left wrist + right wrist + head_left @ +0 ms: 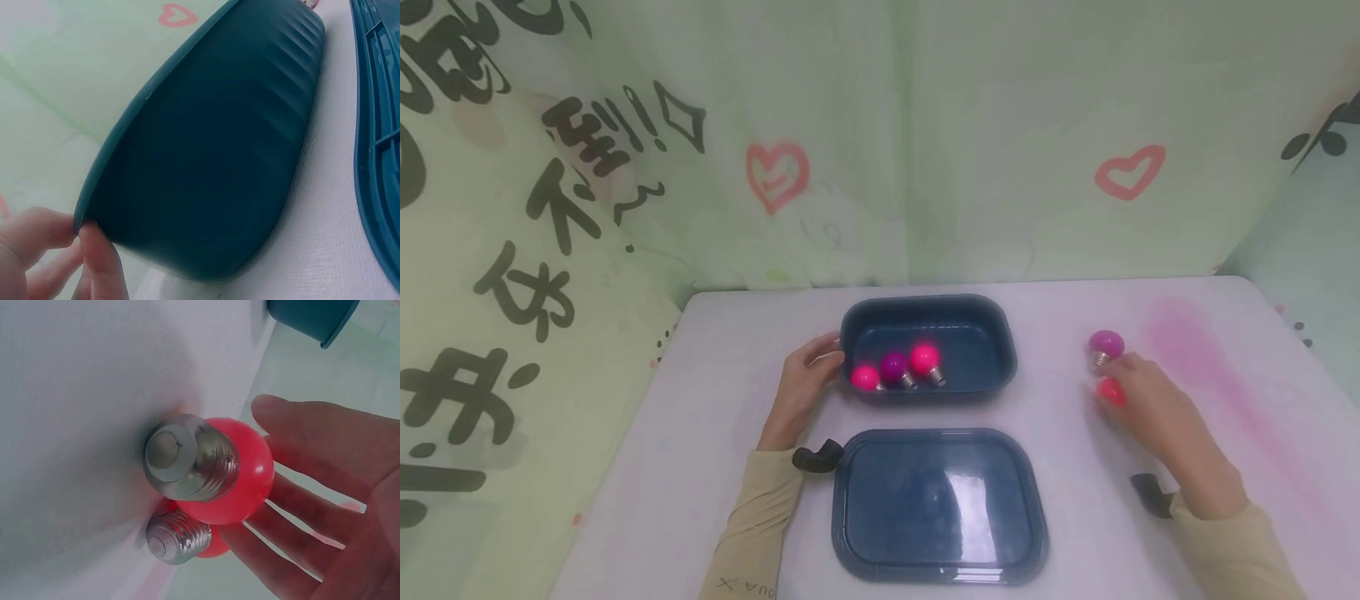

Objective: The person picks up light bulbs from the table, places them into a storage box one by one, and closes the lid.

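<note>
My left hand (pixel 805 379) pinches the rim at the left end of a dark blue plastic box (pixel 977 337). In the left wrist view, thumb and finger meet at the corner of the box (pixel 206 156). Inside lie two pink light bulbs (pixel 865 377) and a purple light bulb (pixel 895 367). My right hand (pixel 1150 408) is at a red light bulb (pixel 1111 392) on the right side of the table. The right wrist view shows that bulb (pixel 244 469), its metal base facing the camera, with the right hand's fairly straight thumb and fingers (pixel 294 537) around its far side.
Another purple bulb (pixel 1107 342) stands just beyond the right hand; its base (pixel 178 537) appears below the nearer bulb in the right wrist view. A dark blue lid (pixel 917 508) lies flat in front of the box on the white table (pixel 700 417). Printed curtains hang behind.
</note>
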Motion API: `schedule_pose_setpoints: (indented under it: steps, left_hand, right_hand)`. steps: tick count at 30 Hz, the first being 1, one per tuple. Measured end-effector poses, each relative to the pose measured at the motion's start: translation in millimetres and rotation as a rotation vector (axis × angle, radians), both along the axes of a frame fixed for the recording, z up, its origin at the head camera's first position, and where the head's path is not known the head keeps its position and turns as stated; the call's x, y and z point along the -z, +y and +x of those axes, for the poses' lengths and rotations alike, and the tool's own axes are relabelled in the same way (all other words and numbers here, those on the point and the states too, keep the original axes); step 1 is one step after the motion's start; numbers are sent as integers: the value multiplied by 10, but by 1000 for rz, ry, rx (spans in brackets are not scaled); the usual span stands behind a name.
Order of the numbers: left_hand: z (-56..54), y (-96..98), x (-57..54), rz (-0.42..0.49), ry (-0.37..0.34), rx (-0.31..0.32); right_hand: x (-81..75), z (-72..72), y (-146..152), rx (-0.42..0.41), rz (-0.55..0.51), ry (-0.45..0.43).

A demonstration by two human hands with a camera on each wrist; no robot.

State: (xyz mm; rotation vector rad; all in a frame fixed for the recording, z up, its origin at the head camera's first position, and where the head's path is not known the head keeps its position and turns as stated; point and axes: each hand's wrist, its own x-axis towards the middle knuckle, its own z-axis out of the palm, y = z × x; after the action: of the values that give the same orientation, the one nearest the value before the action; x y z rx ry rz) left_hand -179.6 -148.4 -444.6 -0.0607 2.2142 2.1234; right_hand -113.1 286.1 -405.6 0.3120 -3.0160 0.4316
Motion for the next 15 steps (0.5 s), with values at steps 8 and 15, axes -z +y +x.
schedule_pose_setpoints:
  steps: [8, 15]
  left_hand:
    - [-3, -3, -1, 5, 0, 2]
    - [-12, -6, 9, 5, -4, 5]
  right_hand:
    - [22, 13, 10, -9, 9, -5]
    - [7, -3, 4, -58, 10, 81]
